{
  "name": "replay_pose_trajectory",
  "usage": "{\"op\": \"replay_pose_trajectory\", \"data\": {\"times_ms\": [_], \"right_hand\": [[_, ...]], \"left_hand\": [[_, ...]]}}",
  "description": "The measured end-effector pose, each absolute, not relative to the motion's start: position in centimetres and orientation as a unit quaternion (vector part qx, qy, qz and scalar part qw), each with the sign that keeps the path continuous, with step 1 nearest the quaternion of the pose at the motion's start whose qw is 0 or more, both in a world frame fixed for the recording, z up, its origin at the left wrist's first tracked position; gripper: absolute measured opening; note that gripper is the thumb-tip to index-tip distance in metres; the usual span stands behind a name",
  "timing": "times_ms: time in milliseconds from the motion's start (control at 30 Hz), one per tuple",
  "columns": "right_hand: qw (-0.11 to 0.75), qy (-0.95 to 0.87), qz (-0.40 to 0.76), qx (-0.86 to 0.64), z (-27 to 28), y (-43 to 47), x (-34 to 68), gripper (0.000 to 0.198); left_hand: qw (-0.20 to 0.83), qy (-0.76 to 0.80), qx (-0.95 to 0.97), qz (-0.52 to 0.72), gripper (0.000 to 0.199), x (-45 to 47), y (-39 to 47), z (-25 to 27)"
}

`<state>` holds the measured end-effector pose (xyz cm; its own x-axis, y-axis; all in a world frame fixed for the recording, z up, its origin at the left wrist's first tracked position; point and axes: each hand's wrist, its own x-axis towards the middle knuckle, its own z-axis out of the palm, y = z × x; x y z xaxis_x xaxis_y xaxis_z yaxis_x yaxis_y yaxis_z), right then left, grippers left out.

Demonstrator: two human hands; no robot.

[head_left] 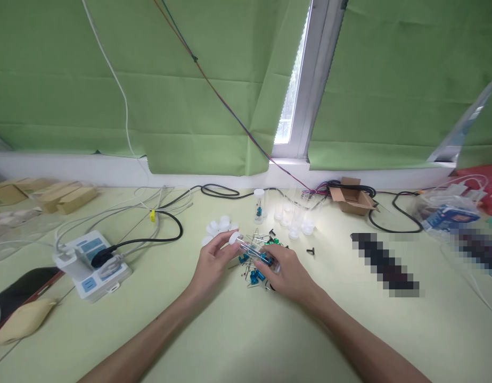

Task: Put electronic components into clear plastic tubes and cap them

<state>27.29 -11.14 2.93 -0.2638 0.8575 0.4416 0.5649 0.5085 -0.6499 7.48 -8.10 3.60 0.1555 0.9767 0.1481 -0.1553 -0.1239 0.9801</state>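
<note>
Between my hands, a clear plastic tube [249, 248] with a white cap lies tilted, blue and metal parts inside it. My left hand [216, 258] pinches the capped end. My right hand [288, 268] is closed around the other end. Beneath the tube is a pile of small blue, green, black and bent metal parts [254, 275]. Beyond my left hand lie several loose white caps [222, 224]. A capped tube [259, 206] holding a blue part stands upright behind the pile. To its right are several clear tubes [294, 221].
At left, a white power strip [106, 271] has plugs and cables in it. An open cardboard box [353, 199] sits at the back right near black cables. A blurred dark object [384, 263] lies at right. One small black part [310, 251] is apart from the pile.
</note>
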Motion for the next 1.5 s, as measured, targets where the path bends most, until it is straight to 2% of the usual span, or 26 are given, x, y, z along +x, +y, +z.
{"op": "replay_pose_trajectory", "data": {"times_ms": [600, 867, 1200, 1500], "right_hand": [[0.398, -0.778, 0.175, -0.454, 2.8, -11.2, 27.3, 0.014], [0.392, -0.780, 0.182, -0.453, 3.0, -11.3, 27.3, 0.012], [0.390, -0.778, 0.187, -0.456, 3.0, -11.4, 27.2, 0.015], [0.393, -0.777, 0.188, -0.455, 3.0, -11.5, 27.2, 0.016]], "left_hand": [[0.504, 0.397, 0.540, 0.545, 0.035, 7.9, -8.6, 4.1], [0.496, 0.407, 0.531, 0.553, 0.048, 7.8, -8.6, 3.9], [0.495, 0.418, 0.521, 0.556, 0.053, 8.1, -9.2, 4.3], [0.483, 0.418, 0.527, 0.561, 0.049, 8.1, -9.4, 4.2]]}}
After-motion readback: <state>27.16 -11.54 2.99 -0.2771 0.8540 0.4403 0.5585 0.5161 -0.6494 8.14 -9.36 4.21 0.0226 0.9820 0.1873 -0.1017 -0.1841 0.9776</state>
